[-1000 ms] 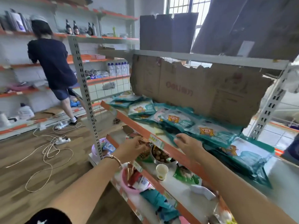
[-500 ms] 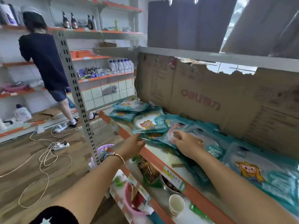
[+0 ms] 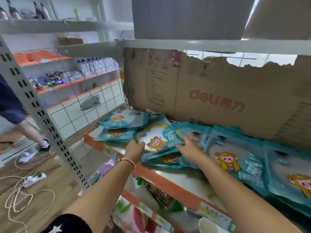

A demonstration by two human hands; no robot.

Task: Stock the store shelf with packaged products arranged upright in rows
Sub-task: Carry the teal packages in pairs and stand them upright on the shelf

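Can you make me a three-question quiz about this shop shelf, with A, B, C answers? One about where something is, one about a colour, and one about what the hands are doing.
1. Where is the brown cardboard?
A. on the floor
B. at the back of the shelf, behind the packets
C. in a hand

2. What colour is the shelf's front edge?
A. orange
B. green
C. black

3. What is happening to the teal packet with the yellow cartoon figure?
A. it hangs on a hook
B. it lies untouched
C. both hands hold it

Answers: B, the cardboard stands along the shelf's back. A, the strip is orange. C, the left hand grips its left edge and the right hand its right edge.
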